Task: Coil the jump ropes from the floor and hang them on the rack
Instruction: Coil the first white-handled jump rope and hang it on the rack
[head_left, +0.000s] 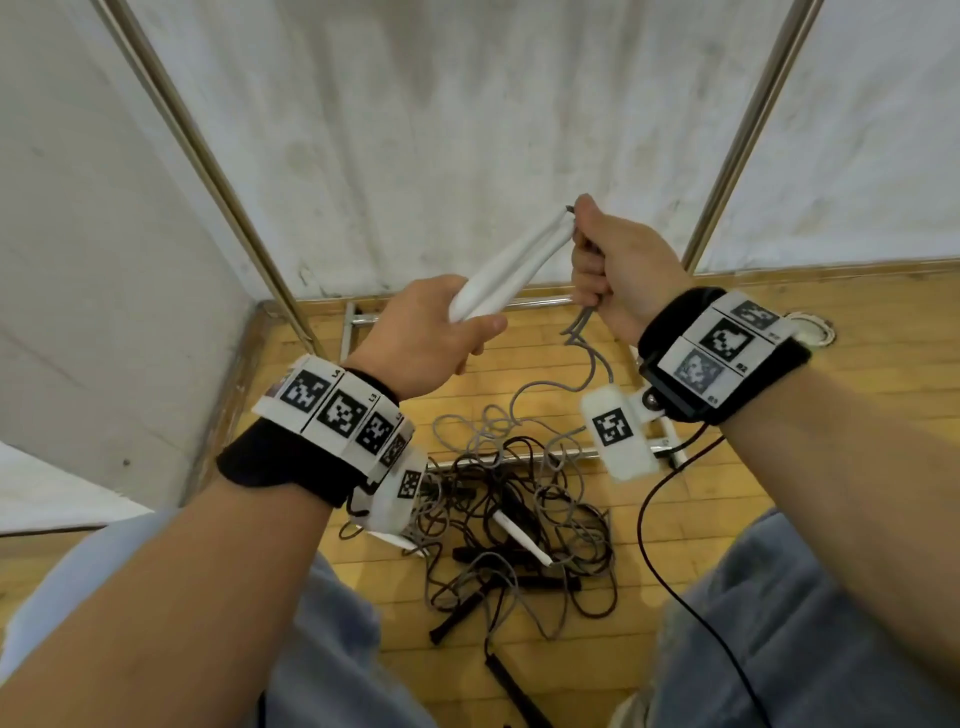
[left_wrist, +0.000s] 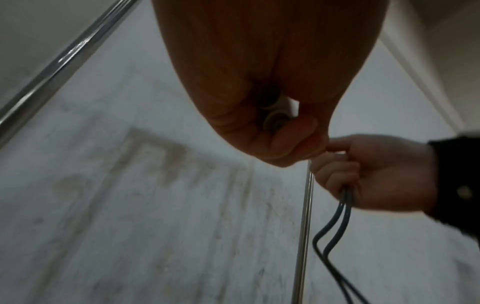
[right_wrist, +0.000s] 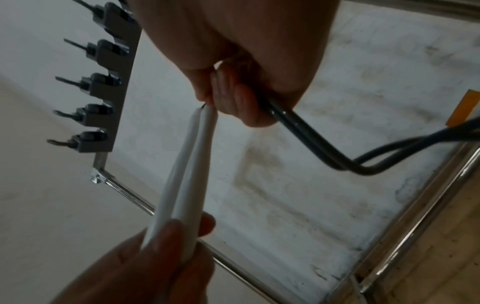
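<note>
My left hand (head_left: 436, 332) grips the two white handles (head_left: 498, 275) of one jump rope side by side, butt ends in the fist and tips pointing up and right. My right hand (head_left: 613, 270) is closed round the doubled grey rope (head_left: 582, 325) just past the handle tips (right_wrist: 205, 111). Below that fist the grey rope (right_wrist: 311, 148) hangs down to a tangled pile of grey and dark ropes (head_left: 519, 525) on the wooden floor. In the right wrist view the rack's row of dark hooks (right_wrist: 96, 86) sits high at the left.
Chrome rack poles (head_left: 208, 171) (head_left: 748, 130) rise on either side against a white wall. The rack's base bars (head_left: 530, 301) lie on the wood floor. Black handles (head_left: 511, 686) of other ropes lie near my knees. A black cable (head_left: 675, 587) runs from my right wrist.
</note>
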